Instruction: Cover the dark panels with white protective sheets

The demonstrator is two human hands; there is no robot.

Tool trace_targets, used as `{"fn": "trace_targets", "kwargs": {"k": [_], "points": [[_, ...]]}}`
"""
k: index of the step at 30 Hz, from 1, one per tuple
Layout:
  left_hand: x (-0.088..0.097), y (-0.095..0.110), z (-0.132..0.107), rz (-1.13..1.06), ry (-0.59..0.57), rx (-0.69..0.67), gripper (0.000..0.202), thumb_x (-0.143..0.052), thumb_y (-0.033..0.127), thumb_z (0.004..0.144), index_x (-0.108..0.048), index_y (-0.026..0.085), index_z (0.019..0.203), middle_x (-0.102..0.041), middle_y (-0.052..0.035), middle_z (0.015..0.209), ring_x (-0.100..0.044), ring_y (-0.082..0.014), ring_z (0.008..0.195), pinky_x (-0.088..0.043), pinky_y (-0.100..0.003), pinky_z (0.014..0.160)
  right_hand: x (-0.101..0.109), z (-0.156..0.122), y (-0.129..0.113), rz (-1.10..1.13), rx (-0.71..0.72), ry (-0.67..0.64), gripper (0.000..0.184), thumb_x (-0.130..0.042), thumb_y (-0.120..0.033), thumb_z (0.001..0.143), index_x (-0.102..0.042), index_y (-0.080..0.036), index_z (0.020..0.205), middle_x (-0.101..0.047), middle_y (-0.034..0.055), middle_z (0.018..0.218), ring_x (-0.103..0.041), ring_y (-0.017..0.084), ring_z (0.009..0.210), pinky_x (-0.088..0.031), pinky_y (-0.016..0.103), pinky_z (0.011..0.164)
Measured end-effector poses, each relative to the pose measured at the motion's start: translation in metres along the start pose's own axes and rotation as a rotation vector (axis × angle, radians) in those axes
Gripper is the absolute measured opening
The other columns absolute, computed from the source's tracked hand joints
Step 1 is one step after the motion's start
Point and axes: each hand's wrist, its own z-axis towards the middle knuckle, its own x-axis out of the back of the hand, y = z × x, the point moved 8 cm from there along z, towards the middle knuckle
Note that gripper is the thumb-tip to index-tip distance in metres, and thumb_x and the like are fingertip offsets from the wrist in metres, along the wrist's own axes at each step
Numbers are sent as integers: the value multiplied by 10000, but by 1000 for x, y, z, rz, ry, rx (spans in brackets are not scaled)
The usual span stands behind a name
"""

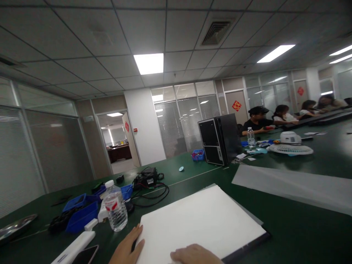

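Observation:
A large white sheet lies in front of me, with a dark edge showing beneath it at the lower right and a greyish sheet edge behind it. My left hand is at its left edge, thumb and fingers apart, the fingertips touching the border. On the near part of the sheet rests my right hand, fingers laid on the surface and partly cut off by the frame's bottom. Neither hand visibly grips anything. A clear water bottle with a white cap stands just beyond my left hand.
Left of me are a white elongated device, a phone and blue trays. A black adapter with cables lies behind. Farther off are a computer tower, a translucent sheet, a fan and several seated people.

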Motion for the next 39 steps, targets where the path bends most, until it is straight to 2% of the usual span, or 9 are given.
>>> {"fn": "trace_targets", "kwargs": {"k": [3,5,9,12,17,21,26,33,39], "points": [[2,-1,1,-21,-2,19,672,-599,587,806,-669,185,1339,-582,-65,1485,-479,-293,1429,-312,-441,1238,30,-17,-15,-16,99,-17,466,-439,-529,1041,-573,-295,1422,-610,100,1439,-619,294,1270,-519,426,1046],[3,-4,2,-35,-1,32,655,-606,590,818,-674,184,1328,-601,-75,1470,-497,-295,1418,-331,-443,1233,54,-31,-16,-3,75,-34,495,-426,-521,1044,-510,-313,1486,-521,114,1519,-495,327,1394,-400,532,1159],[3,-7,4,-60,2,45,584,-643,567,875,-670,173,1304,-623,-121,1453,-522,-293,1405,-332,-513,1225,90,-57,11,-2,-231,-94,759,-461,-709,949,-412,-261,1560,-344,157,1621,-278,371,1509,-184,621,1233],[2,-7,4,-67,-3,40,513,-648,532,929,-654,175,1297,-618,-120,1458,-526,-284,1399,-320,-580,1209,103,-70,44,-80,-448,-68,816,-384,-778,928,-420,-259,1557,-277,135,1653,-169,360,1543,-83,617,1245],[1,-3,3,-52,-10,50,497,-598,546,963,-648,186,1302,-615,-109,1459,-516,-279,1406,-316,-580,1207,101,-85,97,-199,-677,-11,881,-318,-816,908,-400,-237,1568,-239,140,1665,-110,400,1547,-24,670,1219],[-2,1,1,-17,-12,57,617,-553,615,943,-623,159,1354,-587,-137,1489,-485,-290,1434,-286,-546,1233,91,-92,117,-203,-739,-35,902,-310,-828,895,-334,-258,1593,-172,125,1680,-65,429,1544,37,725,1181],[-8,6,-2,42,-47,34,755,-481,661,899,-565,142,1442,-504,-106,1554,-396,-278,1488,-256,-442,1262,88,-94,119,-186,-748,-3,879,-343,-797,902,-346,-249,1590,-173,125,1679,-68,443,1542,71,744,1161],[-12,13,-9,125,-156,6,852,-482,668,883,-450,113,1530,-318,-133,1631,-285,-309,1526,-206,-505,1266,89,-99,113,-157,-737,23,869,-381,-791,899,-365,-254,1582,-199,127,1672,-62,450,1537,55,752,1163],[-12,15,-13,171,-203,16,871,-501,656,870,-433,99,1537,-278,-160,1635,-270,-336,1527,-203,-565,1249,92,-100,106,-153,-735,-3,881,-366,-805,896,-340,-261,1589,-172,126,1672,-59,437,1539,43,746,1168]]}}
